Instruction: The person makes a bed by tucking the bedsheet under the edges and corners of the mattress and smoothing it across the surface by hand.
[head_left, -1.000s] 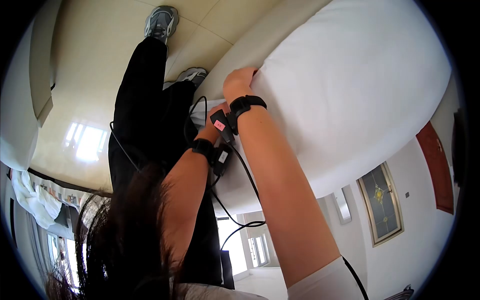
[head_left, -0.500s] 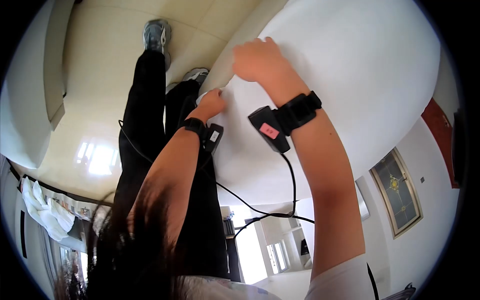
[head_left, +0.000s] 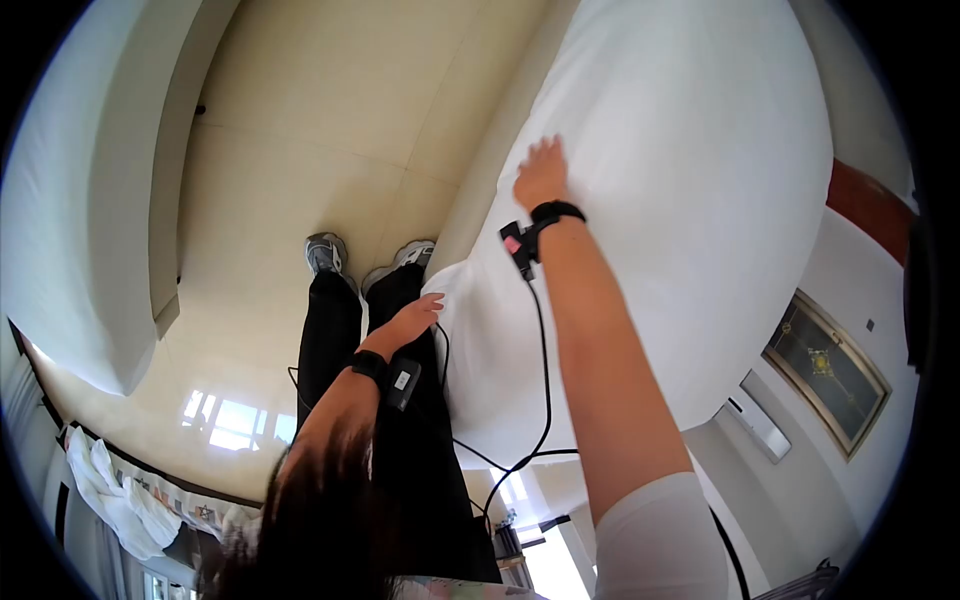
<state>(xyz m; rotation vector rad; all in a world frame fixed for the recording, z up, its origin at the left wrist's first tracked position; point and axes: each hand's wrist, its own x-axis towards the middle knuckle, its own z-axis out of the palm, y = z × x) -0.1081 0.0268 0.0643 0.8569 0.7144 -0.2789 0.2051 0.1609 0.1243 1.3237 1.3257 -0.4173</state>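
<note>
A white sheet [head_left: 650, 230] covers the large mattress on the right. My right hand [head_left: 542, 172] lies on it near the long side edge, fingers stretched out and apart. Lower and to the left, my left hand [head_left: 412, 318] is at the sheet's near corner, beside my legs. Its fingertips reach the white fabric and look spread, with no cloth visibly gripped. Each wrist wears a black strap with a small black box; a cable runs from the right one across the sheet.
Another white-covered bed [head_left: 75, 220] stands at the left, across a strip of shiny tiled floor [head_left: 330, 110]. My shoes [head_left: 327, 254] are on the tiles close to the sheeted mattress. Black cables [head_left: 545, 380] hang between my arms. White cloth [head_left: 115, 490] lies at lower left.
My right hand has gone from closed to spread flat on the sheet. The left hand's fingers have loosened at the sheet's corner. The view has shifted, showing more floor ahead.
</note>
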